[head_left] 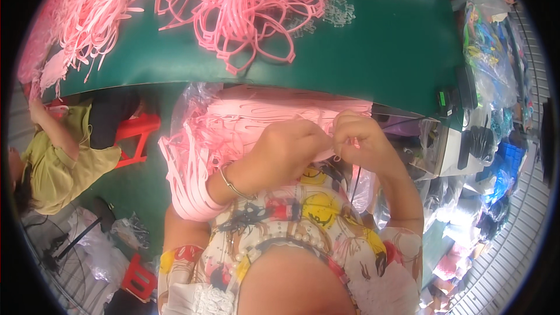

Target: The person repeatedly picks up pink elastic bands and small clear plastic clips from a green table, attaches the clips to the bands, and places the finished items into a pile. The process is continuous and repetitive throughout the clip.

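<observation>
My left hand (294, 143) and my right hand (360, 137) meet in front of my chest, fingertips pinched close together. Between them shows a bit of a thin pink strap (336, 158), mostly covered by the fingers. Several pink strap loops (189, 184) hang around my left forearm, behind the bracelet. Just beyond the hands, a thick bundle of flat pink straps (245, 108) lies below the table's near edge.
On the green table (379, 46) lie a tangle of pink loops with small buckles (251, 17), small clear plastic pieces (338, 11) and a heap of pink straps (93, 17). A co-worker (70, 157) sits at left by a red stool (137, 134). Plastic bags (490, 52) crowd the right.
</observation>
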A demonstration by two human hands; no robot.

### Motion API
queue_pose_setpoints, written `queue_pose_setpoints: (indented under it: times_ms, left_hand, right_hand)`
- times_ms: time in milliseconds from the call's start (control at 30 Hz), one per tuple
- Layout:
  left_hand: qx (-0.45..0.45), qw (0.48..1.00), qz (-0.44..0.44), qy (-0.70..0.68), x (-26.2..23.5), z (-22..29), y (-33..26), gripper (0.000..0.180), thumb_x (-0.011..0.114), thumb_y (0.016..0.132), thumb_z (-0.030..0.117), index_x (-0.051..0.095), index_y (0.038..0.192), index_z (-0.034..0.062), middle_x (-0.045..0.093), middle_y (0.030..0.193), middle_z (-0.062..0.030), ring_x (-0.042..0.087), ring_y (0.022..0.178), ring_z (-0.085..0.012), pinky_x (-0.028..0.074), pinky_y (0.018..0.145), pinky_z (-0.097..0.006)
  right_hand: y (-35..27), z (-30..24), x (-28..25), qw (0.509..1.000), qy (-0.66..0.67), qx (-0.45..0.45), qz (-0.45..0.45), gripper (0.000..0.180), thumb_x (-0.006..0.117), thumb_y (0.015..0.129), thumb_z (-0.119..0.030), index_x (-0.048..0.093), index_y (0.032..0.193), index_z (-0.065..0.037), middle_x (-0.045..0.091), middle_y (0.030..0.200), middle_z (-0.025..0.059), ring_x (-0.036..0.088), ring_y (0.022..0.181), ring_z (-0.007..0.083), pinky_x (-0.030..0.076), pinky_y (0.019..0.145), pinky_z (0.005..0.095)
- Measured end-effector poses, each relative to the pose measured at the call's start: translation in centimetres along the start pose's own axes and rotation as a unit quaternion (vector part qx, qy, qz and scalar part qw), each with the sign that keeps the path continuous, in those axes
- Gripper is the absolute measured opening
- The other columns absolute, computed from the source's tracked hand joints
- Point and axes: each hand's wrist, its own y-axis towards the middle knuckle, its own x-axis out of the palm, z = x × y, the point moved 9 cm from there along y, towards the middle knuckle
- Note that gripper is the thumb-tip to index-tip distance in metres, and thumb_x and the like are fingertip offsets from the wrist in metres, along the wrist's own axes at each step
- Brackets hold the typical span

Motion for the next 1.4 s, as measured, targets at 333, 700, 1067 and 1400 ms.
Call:
queue_pose_setpoints:
  times_ms: [333,700,1067,1400]
  left_hand:
    - [-0.144,0.955,0.034,-0.257,0.7,-3.4,-1.1,0.019,0.067,0.081,0.007,0.064,0.098,0.0004,0.063,0.086,-0.0092,0.063,0.073,-0.0195,0.049,0.064,-0.028]
    - [-0.192,0.928,-0.034,-0.318,2.7,-4.4,-3.2,0.02,0.061,0.092,0.018,0.063,0.094,-0.0024,0.061,0.072,-0.0055,0.054,0.063,-0.0091,0.046,0.057,-0.025]
    - [-0.364,0.78,-0.113,-0.496,4.8,-4.9,-6.1,0.016,0.059,0.093,0.013,0.064,0.098,-0.0009,0.062,0.08,-0.0042,0.057,0.072,-0.0093,0.047,0.067,-0.024]
    - [-0.256,0.604,-0.06,-0.753,6.0,-3.5,-5.9,0.022,0.06,0.094,0.021,0.061,0.093,-0.0016,0.055,0.072,-0.0042,0.045,0.06,-0.0078,0.037,0.059,-0.021]
  right_hand:
    - [0.3,0.9,0.3,0.994,0.093,0.062,0.004,0.004,0.06,0.072,-0.004,0.062,0.069,-0.003,0.055,0.069,0.0006,0.048,0.079,0.0149,0.038,0.072,0.03]
    - [0.8,0.9,1.3,0.998,0.044,0.033,-0.023,0.003,0.061,0.07,-0.004,0.063,0.068,-0.006,0.055,0.068,0.0011,0.049,0.078,0.016,0.039,0.071,0.0307]
    - [1.0,0.2,2.5,0.994,0.01,-0.105,-0.005,0.006,0.063,0.066,-0.003,0.062,0.069,-0.008,0.052,0.07,0.001,0.05,0.08,0.0201,0.039,0.077,0.0337]
    - [0.6,-2.9,2.9,0.962,-0.149,-0.217,0.076,0.009,0.066,0.064,-0.005,0.061,0.07,-0.009,0.051,0.071,0.0021,0.053,0.083,0.0236,0.031,0.1,0.0511]
